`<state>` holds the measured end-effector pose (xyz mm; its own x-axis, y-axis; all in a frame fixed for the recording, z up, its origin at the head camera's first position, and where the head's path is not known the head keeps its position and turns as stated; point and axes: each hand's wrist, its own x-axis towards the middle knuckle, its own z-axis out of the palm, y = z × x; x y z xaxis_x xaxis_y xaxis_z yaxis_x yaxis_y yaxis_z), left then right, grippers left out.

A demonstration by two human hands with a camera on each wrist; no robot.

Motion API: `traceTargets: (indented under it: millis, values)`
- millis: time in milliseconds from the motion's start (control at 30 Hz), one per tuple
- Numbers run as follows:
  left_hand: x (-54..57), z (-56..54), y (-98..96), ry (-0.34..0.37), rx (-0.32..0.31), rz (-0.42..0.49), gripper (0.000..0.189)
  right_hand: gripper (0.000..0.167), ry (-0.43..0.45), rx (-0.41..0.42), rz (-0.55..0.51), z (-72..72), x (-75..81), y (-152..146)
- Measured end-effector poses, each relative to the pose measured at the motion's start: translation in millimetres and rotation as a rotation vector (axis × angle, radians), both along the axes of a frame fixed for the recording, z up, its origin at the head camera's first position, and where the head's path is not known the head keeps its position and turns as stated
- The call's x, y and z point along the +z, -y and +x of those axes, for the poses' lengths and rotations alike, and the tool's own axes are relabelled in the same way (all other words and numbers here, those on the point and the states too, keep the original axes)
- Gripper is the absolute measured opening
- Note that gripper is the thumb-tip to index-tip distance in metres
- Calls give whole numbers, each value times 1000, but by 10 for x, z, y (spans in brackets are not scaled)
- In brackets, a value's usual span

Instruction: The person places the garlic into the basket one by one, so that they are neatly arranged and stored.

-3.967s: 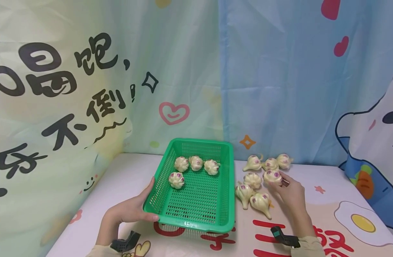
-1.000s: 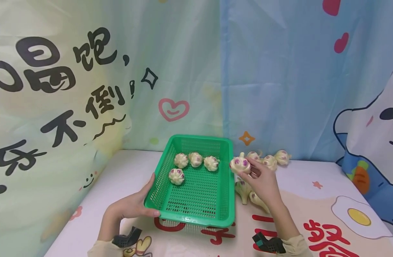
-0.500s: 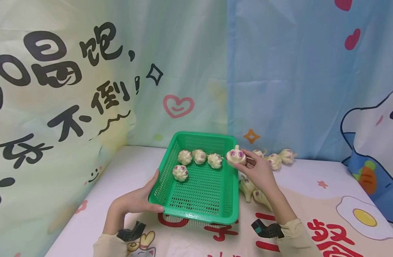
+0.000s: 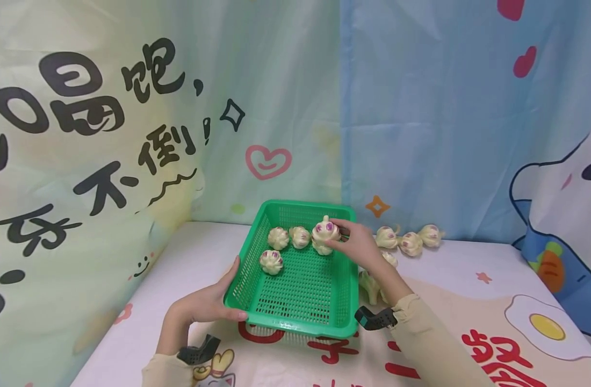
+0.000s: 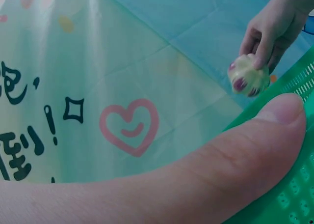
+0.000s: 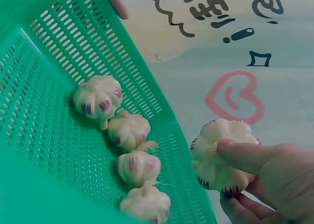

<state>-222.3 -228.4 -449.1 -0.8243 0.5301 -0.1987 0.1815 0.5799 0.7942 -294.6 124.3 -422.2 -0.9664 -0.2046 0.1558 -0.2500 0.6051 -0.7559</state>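
My left hand (image 4: pixel 206 303) holds the near left corner of a green plastic basket (image 4: pixel 300 325), its thumb lying over the front rim. In the left wrist view the thumb (image 5: pixel 235 155) fills much of the foreground. Between thumb and fingers, my right hand (image 4: pixel 360 244) pinches a purple-streaked garlic bulb (image 4: pixel 325 231) above the basket's far right part. The right wrist view shows this bulb (image 6: pixel 223 155) near the basket rim. Several more bulbs lie inside, among them one bulb (image 4: pixel 271 262) nearer the left wall. One bulb in the basket is partly hidden behind the held one.
Right of the basket, several garlic bulbs lie on the table, including a back group with a bulb (image 4: pixel 411 244). My right forearm partly covers a nearer bulb (image 4: pixel 370 286). A printed curtain (image 4: pixel 276 107) stands behind the table.
My right hand picked a garlic bulb from the pile on the right and carried it left, over the rim to above the basket. The left hand keeps its place on the basket.
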Motion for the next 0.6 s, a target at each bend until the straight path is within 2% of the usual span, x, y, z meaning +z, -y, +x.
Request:
traceTargets:
  millis: [267,367,600]
  values:
    - [8,9,-1,4,2,5,124,61,45,13,-30,-141,-74,243]
    - [10,16,-6,11,6,-1,125,61,57,20,-32,-171,-139,311]
    - [5,10,-4,10,9,-3,125,60,87,15,-111,-195,-244,424]
